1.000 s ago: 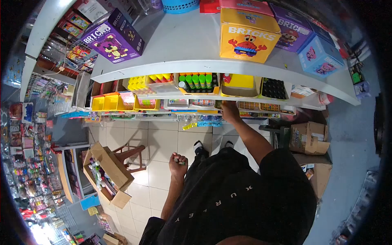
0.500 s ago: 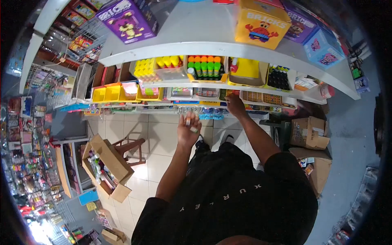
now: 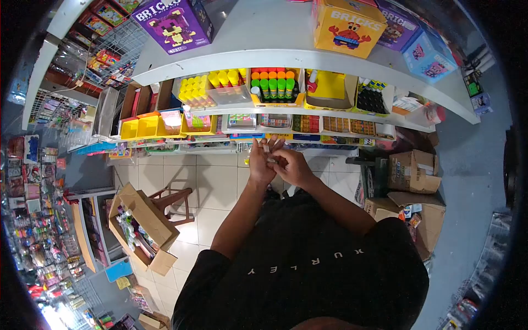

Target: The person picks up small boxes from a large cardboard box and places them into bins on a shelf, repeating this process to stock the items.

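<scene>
In front of the shelf, my left hand (image 3: pixel 260 166) is turned palm up with its fingers partly curled. It holds a small whitish block-like piece (image 3: pixel 267 148), too small to name exactly. My right hand (image 3: pixel 295 167) meets it from the right, thumb and fingers pinched together over the left palm. Whatever sits in that pinch is mostly hidden. Just beyond the hands is a row of trays with small packed goods (image 3: pixel 335 125). On the tier above stands a box of glue-stick-like tubes with green and orange caps (image 3: pixel 273 91).
Boxes marked "BRICKS" stand on the top shelf, one purple (image 3: pixel 175 27) and one orange (image 3: pixel 347 30). Yellow bins (image 3: pixel 147 127) line the lower tier. To the left, an open carton (image 3: pixel 144 225) rests by a brown stool (image 3: pixel 179 203); more cartons (image 3: pixel 412 173) are at right.
My right hand has come back from the shelf trays to my left hand, and the two now meet. My left hand has shifted slightly up and right. The view has moved a little.
</scene>
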Tool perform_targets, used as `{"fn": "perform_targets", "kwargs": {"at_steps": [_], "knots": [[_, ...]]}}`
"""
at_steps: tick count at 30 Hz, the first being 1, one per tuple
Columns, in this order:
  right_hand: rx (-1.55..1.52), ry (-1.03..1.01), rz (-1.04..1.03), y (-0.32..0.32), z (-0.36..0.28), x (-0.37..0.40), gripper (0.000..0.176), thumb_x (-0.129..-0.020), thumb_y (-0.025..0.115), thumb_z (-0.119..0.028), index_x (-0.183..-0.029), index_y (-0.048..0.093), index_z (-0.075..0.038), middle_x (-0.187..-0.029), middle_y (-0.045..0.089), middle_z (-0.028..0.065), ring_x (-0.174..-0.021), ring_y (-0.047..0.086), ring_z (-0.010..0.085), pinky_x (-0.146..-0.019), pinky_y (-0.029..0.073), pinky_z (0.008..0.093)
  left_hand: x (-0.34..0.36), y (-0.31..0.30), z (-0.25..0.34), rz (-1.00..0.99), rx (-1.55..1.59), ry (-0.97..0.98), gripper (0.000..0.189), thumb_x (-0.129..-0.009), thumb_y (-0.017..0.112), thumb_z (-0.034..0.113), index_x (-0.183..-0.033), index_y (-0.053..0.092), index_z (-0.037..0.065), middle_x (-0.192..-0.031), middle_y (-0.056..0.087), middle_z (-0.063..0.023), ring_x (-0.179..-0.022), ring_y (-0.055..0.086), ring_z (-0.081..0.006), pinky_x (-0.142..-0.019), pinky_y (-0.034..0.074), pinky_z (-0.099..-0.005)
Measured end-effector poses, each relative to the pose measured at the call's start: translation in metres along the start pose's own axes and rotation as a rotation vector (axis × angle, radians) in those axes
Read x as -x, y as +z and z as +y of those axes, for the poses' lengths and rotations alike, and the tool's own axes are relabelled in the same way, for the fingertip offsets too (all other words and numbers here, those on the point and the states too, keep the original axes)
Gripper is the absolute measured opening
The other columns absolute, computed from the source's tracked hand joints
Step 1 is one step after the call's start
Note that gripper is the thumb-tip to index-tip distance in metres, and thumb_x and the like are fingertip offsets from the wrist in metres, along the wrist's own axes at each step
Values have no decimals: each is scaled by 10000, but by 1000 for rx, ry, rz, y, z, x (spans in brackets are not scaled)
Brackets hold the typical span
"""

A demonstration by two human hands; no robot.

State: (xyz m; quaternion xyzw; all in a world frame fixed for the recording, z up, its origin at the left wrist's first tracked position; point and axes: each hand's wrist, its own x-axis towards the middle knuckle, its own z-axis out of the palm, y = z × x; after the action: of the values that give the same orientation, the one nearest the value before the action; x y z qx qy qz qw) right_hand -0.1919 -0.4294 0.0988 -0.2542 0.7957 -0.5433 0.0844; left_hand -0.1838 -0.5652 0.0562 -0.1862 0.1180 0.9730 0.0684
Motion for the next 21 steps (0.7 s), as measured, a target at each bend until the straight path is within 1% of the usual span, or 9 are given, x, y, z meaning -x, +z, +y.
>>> {"fn": "perform_targets", "kwargs": {"at_steps": [2,5,6,10,13,15,17,18,21], "knots": [[-123,116,-64,5,17,1,257,-876,681,-116,-1090,601,1,-828,641,83,-683,643,163,-635,525,295,0,-14,0,0,-23,9,355,-1006,405,457,-952,536,132,-1118,614,-98,-1171,545,-328,-1009,422,-481],[-486,408,-177,11,48,4,245,-921,610,-99,-1149,577,-15,-863,632,69,-689,636,167,-643,541,297,-1,-69,1,203,-88,68,330,-1011,389,433,-889,481,140,-1114,586,-98,-1156,548,-341,-970,423,-491],[-635,523,-216,11,61,5,243,-938,583,-99,-1168,570,-22,-890,632,70,-701,638,175,-656,551,303,9,-57,5,345,-16,78,329,-1018,383,399,-859,495,133,-1086,601,-96,-1176,540,-354,-938,458,-461],[-983,867,15,26,136,11,205,-941,552,-98,-1131,580,-24,-1006,606,98,-757,644,228,-695,577,349,44,-78,17,487,40,99,332,-1021,380,385,-835,467,123,-1043,597,-101,-1149,553,-358,-898,466,-456],[-862,919,138,29,166,-4,185,-917,562,-89,-1080,591,-6,-943,620,99,-736,647,219,-677,568,335,74,-108,28,488,58,104,327,-1022,382,373,-829,456,120,-995,589,-99,-1115,566,-346,-884,469,-449],[-755,795,126,29,178,-26,78,-858,615,-90,-904,646,-36,-716,622,61,-596,612,173,-556,507,285,92,-125,35,501,88,117,325,-1024,379,368,-828,451,118,-957,582,-94,-1097,567,-340,-882,470,-441],[-819,593,65,38,228,-53,66,-835,651,-107,-810,648,-45,-676,618,56,-562,599,161,-515,472,278,106,-133,44,565,115,129,326,-1023,380,369,-827,455,119,-937,579,-92,-1087,562,-330,-884,466,-434],[-694,658,153,34,209,-69,92,-814,681,-110,-768,640,-41,-651,615,50,-528,579,121,-498,464,267,110,-138,48,596,128,134,327,-1023,380,369,-827,457,119,-927,577,-90,-1081,559,-326,-884,464,-430],[-86,557,191,54,279,-119,158,-847,650,-193,-873,670,-39,-800,676,114,-687,655,211,-642,529,341,119,-157,61,629,142,150,368,-1007,414,393,-753,490,137,-874,605,-66,-1048,599,-334,-877,463,-438]]}}
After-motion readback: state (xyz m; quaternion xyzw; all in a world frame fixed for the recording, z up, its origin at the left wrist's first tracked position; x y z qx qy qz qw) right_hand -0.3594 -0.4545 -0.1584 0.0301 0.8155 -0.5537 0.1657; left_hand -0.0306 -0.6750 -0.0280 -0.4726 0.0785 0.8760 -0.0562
